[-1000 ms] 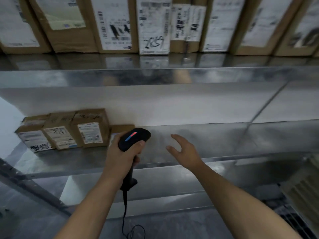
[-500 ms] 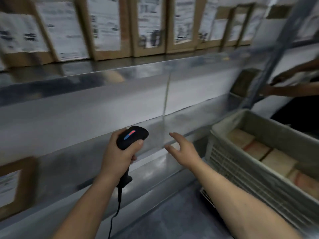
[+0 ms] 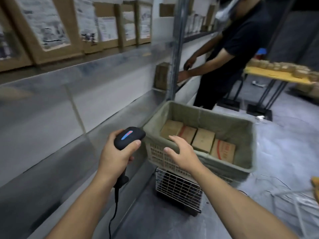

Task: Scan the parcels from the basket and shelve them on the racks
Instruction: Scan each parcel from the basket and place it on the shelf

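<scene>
A scanner (image 3: 129, 138) of matt black plastic, trailing a smooth dark cord (image 3: 115, 200), is gripped in the left hand (image 3: 114, 156). Just beyond the relaxed right hand (image 3: 183, 152), a basket (image 3: 160, 156) of pale latticed plastic is seen lined with dull olive cloth (image 3: 215, 121). The parcels (image 3: 203, 139) laid in it are of matt brown cardboard. Below the right wrist, a crate (image 3: 177, 187) of thin metal wire is shown. Left of the left hand, rack shelves (image 3: 51, 144) of grey sheet metal are marked by a soft sheen. Above them, cardboard boxes (image 3: 55, 52) are faced with white paper labels (image 3: 43, 23).
</scene>
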`<state>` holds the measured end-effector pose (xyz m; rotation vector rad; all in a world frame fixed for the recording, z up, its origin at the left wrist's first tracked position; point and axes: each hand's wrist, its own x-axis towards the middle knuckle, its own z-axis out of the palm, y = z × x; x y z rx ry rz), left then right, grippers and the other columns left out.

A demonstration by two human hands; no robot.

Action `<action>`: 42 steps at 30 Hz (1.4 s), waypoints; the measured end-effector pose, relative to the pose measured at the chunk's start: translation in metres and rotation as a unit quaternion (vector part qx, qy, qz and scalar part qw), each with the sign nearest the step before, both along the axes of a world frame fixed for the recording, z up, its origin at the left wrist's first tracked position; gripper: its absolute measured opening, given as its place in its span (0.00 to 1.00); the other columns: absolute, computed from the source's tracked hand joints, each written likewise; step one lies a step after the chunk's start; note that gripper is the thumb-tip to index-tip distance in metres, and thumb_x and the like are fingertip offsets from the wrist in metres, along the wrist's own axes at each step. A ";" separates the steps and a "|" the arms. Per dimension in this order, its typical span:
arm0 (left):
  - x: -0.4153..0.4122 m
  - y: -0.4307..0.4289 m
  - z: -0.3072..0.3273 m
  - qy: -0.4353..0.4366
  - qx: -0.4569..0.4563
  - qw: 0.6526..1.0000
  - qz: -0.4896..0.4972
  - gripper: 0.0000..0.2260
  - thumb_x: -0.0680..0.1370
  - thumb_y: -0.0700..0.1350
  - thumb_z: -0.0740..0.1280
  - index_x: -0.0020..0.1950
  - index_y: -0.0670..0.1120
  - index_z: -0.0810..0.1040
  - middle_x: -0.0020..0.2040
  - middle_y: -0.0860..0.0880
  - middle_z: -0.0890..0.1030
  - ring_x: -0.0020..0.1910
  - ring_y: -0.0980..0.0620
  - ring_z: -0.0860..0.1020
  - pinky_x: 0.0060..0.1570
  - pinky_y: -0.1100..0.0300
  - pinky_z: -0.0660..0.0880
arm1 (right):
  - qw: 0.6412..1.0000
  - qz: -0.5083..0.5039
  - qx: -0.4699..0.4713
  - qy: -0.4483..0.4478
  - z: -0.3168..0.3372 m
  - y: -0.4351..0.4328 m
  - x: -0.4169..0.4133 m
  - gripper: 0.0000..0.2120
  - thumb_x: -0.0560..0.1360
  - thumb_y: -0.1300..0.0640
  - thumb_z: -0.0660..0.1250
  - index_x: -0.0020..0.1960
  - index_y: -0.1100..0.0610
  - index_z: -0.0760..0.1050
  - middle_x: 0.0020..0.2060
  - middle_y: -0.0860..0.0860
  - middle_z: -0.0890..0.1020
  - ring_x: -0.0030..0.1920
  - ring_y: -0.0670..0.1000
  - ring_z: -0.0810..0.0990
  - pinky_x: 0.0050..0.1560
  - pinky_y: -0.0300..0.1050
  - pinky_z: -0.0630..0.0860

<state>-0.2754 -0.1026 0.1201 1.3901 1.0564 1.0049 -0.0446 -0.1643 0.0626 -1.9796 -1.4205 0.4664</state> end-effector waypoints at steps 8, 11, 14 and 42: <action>0.081 0.048 -0.020 0.014 -0.005 0.995 -0.103 0.25 0.66 0.54 0.76 0.62 0.56 0.77 0.48 0.47 0.85 0.32 0.52 0.81 0.34 0.60 0.77 | 0.993 -0.108 -0.032 0.027 -0.021 0.005 0.061 0.28 0.81 0.44 0.64 0.78 0.50 0.65 0.78 0.49 0.65 0.78 0.49 0.61 0.77 0.49 0.59; 0.109 0.074 -0.029 0.017 -0.021 0.990 -0.140 0.23 0.66 0.54 0.76 0.60 0.58 0.76 0.48 0.48 0.85 0.31 0.52 0.80 0.36 0.56 0.78 | 0.987 -0.148 -0.044 0.044 -0.031 0.022 0.078 0.28 0.80 0.44 0.65 0.78 0.50 0.65 0.77 0.49 0.67 0.77 0.49 0.63 0.77 0.52 0.62; 0.137 0.101 -0.034 0.026 -0.030 0.985 -0.165 0.25 0.65 0.54 0.76 0.62 0.55 0.77 0.49 0.48 0.85 0.30 0.53 0.80 0.33 0.59 0.77 | 0.980 -0.183 -0.056 0.054 -0.038 0.042 0.094 0.28 0.81 0.44 0.65 0.78 0.50 0.66 0.76 0.49 0.67 0.77 0.50 0.64 0.76 0.51 0.62; 0.353 0.211 -0.124 0.161 -0.152 0.951 -0.216 0.23 0.73 0.45 0.78 0.65 0.54 0.74 0.52 0.47 0.84 0.35 0.54 0.80 0.34 0.63 0.77 | 0.878 -0.380 -0.237 0.169 -0.187 0.158 0.290 0.37 0.77 0.39 0.67 0.81 0.47 0.58 0.81 0.55 0.52 0.80 0.60 0.52 0.77 0.62 0.60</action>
